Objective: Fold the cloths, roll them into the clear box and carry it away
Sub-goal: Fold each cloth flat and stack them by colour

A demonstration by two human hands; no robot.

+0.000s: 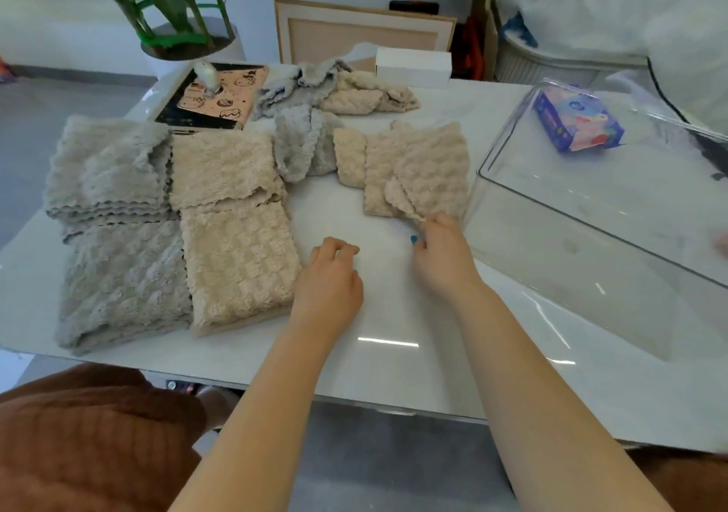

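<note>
Two grey stacks (118,283) and two beige stacks (236,263) of folded cloths lie at the left of the table (394,314), touching one another. How many cloths are in each stack cannot be counted from the layered edges.

The right hand (441,251) pinches the near corner of a beige cloth (417,164) that lies half folded just left of the clear box (591,216). Its fingers are curled over the corner, so the fingertips are mostly hidden. The left hand (331,275) is just beside the near beige stack, fingers loosely curled and holding nothing. Whether it rests on the table or hangs above it is unclear.

A crumpled grey cloth (303,145) touches the beige cloth's far left end, and a heap (335,86) of grey and beige cloths lies behind it.

The box stands at the right, with no cloth in it and its far end cut off by the frame. A tissue pack (579,121) shows through its wall, either inside or behind it. A blurred patch (723,241) at the right edge cannot be made out.
</note>
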